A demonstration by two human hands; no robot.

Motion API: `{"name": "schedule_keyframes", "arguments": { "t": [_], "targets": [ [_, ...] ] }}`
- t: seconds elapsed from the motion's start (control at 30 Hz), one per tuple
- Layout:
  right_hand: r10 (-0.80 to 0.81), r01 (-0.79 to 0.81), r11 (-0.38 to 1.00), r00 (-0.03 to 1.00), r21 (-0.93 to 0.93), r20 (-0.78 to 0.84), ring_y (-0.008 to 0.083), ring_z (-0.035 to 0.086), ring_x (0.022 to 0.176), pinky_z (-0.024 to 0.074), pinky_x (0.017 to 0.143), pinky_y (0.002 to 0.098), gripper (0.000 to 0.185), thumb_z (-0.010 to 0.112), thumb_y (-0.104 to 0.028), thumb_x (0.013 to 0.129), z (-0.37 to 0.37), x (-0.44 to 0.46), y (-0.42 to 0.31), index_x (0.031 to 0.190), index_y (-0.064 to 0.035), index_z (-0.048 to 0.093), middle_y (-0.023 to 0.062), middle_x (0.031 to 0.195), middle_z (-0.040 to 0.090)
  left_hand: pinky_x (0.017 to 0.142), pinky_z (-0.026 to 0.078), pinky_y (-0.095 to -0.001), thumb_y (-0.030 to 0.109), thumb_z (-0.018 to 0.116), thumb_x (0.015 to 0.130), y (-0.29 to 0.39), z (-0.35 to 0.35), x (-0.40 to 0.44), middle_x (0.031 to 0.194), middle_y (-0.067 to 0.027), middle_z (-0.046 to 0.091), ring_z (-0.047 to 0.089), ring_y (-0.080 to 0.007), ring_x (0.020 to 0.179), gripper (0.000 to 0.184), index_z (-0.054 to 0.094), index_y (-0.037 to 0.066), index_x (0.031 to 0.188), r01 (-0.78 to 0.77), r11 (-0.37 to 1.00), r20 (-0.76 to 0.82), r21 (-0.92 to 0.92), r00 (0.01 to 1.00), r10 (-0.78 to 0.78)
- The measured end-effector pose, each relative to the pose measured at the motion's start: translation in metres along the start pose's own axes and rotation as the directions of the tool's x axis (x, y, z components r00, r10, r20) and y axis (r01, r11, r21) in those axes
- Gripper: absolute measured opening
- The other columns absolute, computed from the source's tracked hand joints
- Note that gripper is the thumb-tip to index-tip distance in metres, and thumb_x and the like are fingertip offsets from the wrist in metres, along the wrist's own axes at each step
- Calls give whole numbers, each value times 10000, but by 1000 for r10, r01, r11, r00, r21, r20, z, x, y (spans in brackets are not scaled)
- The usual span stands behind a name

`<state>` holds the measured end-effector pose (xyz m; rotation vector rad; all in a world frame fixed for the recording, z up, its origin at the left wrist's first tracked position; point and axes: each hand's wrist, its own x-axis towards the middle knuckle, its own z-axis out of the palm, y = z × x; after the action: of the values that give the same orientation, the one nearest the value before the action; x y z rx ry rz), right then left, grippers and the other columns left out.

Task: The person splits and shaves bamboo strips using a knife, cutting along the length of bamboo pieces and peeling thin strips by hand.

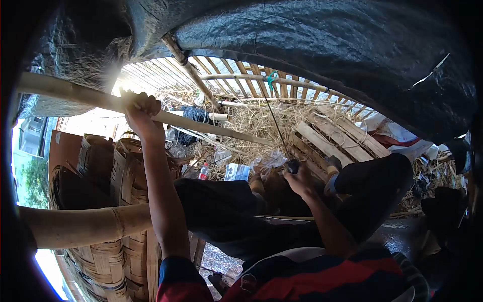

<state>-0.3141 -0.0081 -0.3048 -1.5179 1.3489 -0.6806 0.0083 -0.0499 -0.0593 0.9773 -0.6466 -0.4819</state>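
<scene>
My left hand [142, 115] is raised, its fingers wrapped round a long pale bamboo pole [211, 129]. The pole slants from the upper left down toward the middle, its far end narrowing over the straw. Low in front of my knee, my right hand [301, 181] is closed round the dark handle of a long-bladed knife [275, 121]. Its thin dark blade points up and away from me, seen nearly edge-on, with its tip near the slatted fence. Blade and pole are apart.
Woven bamboo baskets [132, 176] stand at my left, beside a thick bamboo rail [80, 226]. Straw [251, 123], wooden slats [327, 143], a small bottle [204, 171] and plastic scraps lie ahead. A dark tarp [322, 40] hangs low over a slatted fence [236, 75].
</scene>
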Motion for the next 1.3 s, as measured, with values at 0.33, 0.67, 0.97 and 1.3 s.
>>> {"name": "schedule_keyframes", "arguments": {
  "t": [0.33, 0.67, 0.97, 1.3],
  "targets": [
    [-151, 96, 959, 969, 265, 196, 204, 601, 677, 460, 637, 336, 191, 640, -189, 751, 32, 31, -99, 848, -34, 585, 100, 699, 600, 466, 163, -271, 468, 390, 956, -39, 41, -9, 526, 28, 136, 132, -101, 480, 513, 215, 150, 594, 129, 991, 278, -37, 954, -114],
    [164, -225, 969, 893, 101, 420, 192, 582, 576, 452, 580, 361, 209, 639, -214, 696, 58, 52, -51, 682, -9, 598, 112, 592, 596, 447, 144, -270, 421, 381, 971, -39, 34, -34, 499, 43, 138, 108, -87, 456, 506, 216, 162, 569, 101, 995, 323, -13, 942, -92],
    [-61, -69, 964, 885, 258, 461, 119, 489, 522, 370, 509, 299, 160, 629, -150, 694, 31, 71, -82, 651, -23, 543, 25, 552, 523, 456, 138, -279, 455, 341, 971, -50, 48, -38, 482, 44, 156, 113, -93, 448, 505, 232, 167, 570, 107, 994, 504, -28, 860, -78],
    [324, -455, 887, 732, 77, 599, 180, 569, 529, 435, 503, 344, 192, 631, -182, 700, 58, 99, 28, 694, 6, 591, 69, 559, 572, 450, 142, -274, 427, 355, 973, -62, 32, -41, 475, 41, 153, 107, -96, 437, 492, 230, 171, 572, 68, 998, 577, -3, 815, -54]
  ]
}}
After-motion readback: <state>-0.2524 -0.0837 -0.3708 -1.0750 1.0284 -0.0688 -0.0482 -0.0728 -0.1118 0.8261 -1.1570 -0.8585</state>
